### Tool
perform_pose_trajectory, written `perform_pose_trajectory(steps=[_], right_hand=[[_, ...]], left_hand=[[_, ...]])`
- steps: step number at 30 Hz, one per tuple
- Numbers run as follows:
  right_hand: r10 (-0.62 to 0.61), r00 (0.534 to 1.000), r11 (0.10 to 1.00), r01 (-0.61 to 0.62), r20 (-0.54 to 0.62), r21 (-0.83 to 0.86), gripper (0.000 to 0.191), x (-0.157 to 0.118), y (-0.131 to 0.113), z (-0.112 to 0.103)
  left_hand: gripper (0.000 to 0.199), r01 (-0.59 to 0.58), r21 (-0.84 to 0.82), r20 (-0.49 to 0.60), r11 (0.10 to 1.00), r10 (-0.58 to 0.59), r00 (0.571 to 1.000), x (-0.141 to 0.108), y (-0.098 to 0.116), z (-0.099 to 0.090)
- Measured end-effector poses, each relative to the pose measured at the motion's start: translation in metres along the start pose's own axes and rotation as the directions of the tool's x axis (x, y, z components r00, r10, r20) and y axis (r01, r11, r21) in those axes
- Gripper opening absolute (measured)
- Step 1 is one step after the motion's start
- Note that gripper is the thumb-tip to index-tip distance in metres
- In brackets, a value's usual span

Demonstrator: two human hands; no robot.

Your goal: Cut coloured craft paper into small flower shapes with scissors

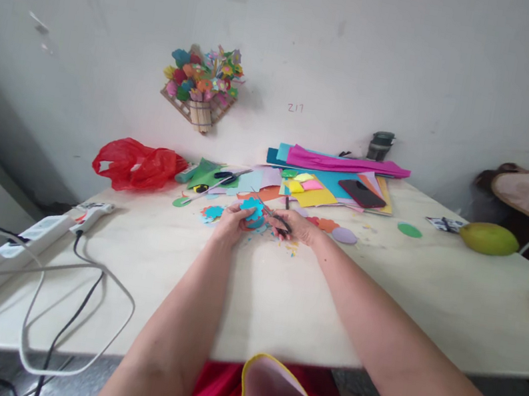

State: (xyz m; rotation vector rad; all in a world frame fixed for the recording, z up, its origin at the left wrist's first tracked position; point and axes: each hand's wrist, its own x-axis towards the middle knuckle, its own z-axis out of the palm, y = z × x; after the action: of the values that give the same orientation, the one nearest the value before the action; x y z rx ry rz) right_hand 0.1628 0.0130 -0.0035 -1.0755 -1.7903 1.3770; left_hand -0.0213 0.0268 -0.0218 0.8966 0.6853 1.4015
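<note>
My left hand (pixel 235 221) pinches a blue paper cutout with a scalloped edge (pixel 253 209). In my right hand (pixel 299 227) is a pair of scissors (pixel 272 215), its blades pointing left at the rim of that cutout. Below both hands, small paper scraps (pixel 290 250) are scattered over the table. Another blue scalloped cutout (pixel 213 212) lies to the left of my left hand. Orange cutouts (pixel 327 225) and a lilac paper circle (pixel 344 236) rest to the right of my right hand.
Coloured sheets (pixel 341 163), a phone (pixel 361 193) and black-handled scissors (pixel 226 177) lie at the back. A red plastic bag (pixel 136 163) sits at left, beyond a power strip (pixel 44 227) with tangled cables. A green-yellow fruit (pixel 490 238) lies right, near a green paper circle (pixel 410 230).
</note>
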Motion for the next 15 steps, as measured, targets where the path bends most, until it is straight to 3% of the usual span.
perform_pose_trajectory(steps=[15], right_hand=[[0.009, 1.0, 1.0, -0.009, 0.024, 0.02, 0.028, 0.0042, 0.0039, -0.0005]], left_hand=[[0.03, -0.017, -0.027, -0.028, 0.999, 0.017, 0.999, 0.0001, 0.0007, -0.0004]])
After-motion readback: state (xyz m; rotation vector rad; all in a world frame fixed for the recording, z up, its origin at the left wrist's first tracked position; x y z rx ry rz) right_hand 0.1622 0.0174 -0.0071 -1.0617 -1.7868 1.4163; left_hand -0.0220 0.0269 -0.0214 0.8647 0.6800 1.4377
